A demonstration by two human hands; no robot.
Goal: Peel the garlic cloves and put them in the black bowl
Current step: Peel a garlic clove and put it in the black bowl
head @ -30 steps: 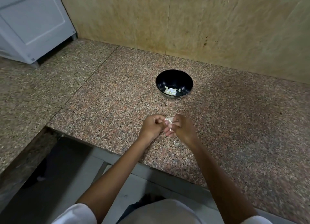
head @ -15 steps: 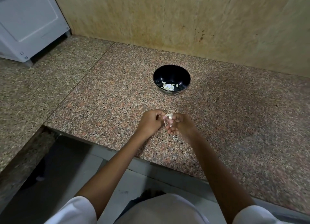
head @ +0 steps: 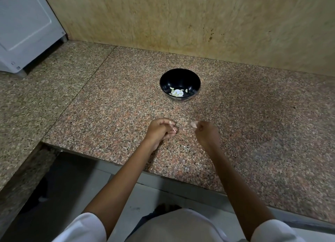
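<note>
**A:** Where is the garlic that the person is working on?

**B:** The pale, motion-blurred garlic clove (head: 194, 124) sits at the tip of the right hand (head: 205, 133). That hand's fingers are curled in and pinch the clove, which pokes out on the side facing the left hand. It is over the speckled pink-and-grey granite tabletop (head: 117, 106). Whether it is lifted clear of the stone cannot be told.

**A:** And the left hand?

**B:** The left hand (head: 160, 131) is near the right one, with a strip of bare stone between them. Its fingers are clenched as well, and a thin pinkish sliver (head: 174, 130) sticks out from between them. It is too small to tell whether it is skin or stem.

**A:** Where is the bowl relative to the hands?

**B:** The round glossy black bowl (head: 181, 78) stands upright on the tabletop beyond both hands and well apart from them, closer to the beige stone wall (head: 235, 24). A few peeled whitish-green cloves (head: 176, 92) lie in its bottom.

**A:** What else is there?

**B:** A white panelled appliance (head: 27, 24) stands on short feet at the far left. Both bare forearms reach in over the tabletop's front edge, and white short sleeves (head: 79, 227) show at the bottom.
</note>
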